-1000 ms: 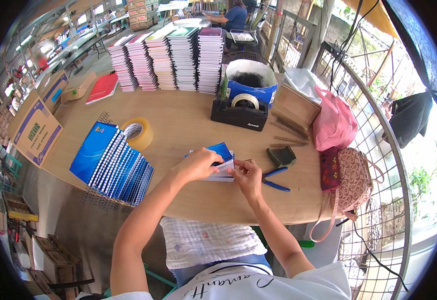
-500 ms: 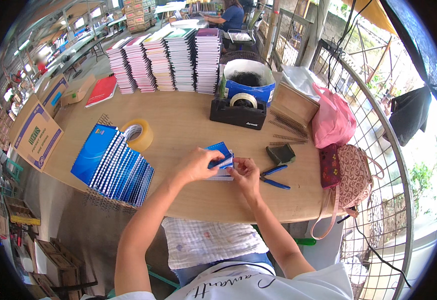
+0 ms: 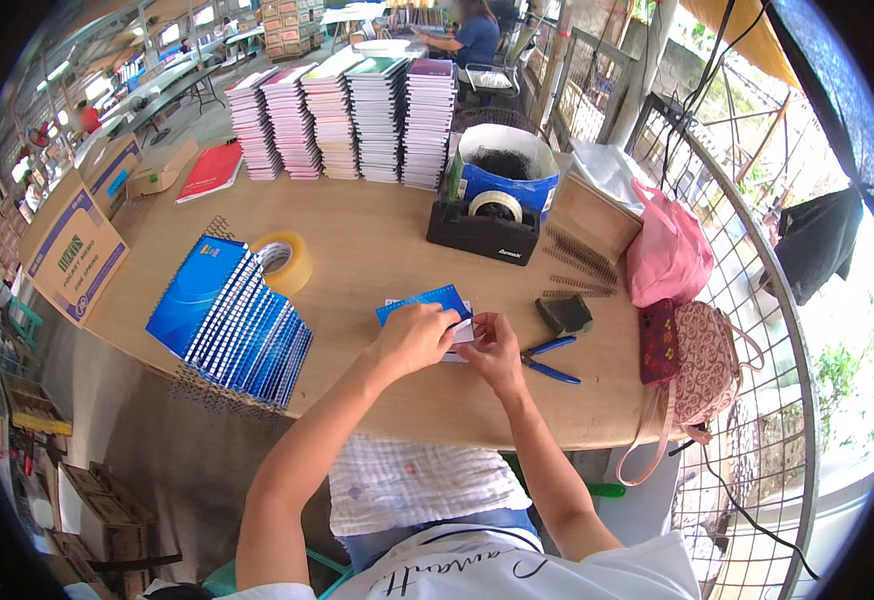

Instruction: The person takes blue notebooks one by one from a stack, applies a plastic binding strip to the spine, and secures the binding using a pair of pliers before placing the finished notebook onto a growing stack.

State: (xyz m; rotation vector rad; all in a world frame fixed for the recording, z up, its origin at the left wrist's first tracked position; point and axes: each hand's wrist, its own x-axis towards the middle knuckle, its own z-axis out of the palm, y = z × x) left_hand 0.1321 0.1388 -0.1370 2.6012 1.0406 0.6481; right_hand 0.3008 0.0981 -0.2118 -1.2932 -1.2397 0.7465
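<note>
A small blue notebook with a row of holes along its edge lies at the near middle of the table. My left hand reaches over it, fingers bent and closed on its cover and pages. At the notebook's right end, my right hand pinches the edge between thumb and fingers; a white page corner shows between the hands. Blue-handled pliers lie spread just right of my right hand. A small dark green block sits behind them. My palms and fingers cover part of the notebook.
At left stand stacked blue notebooks with loose wire coils, beside a tape roll. Farther back are tall notebook stacks and a black tape dispenser. Wire spirals, a pink bag and a patterned bag line the right.
The blue cover, raised and angled before, now lies flatter and shows a wider strip behind my left hand. Both hands stay at the notebook. The whole view has shifted slightly.
</note>
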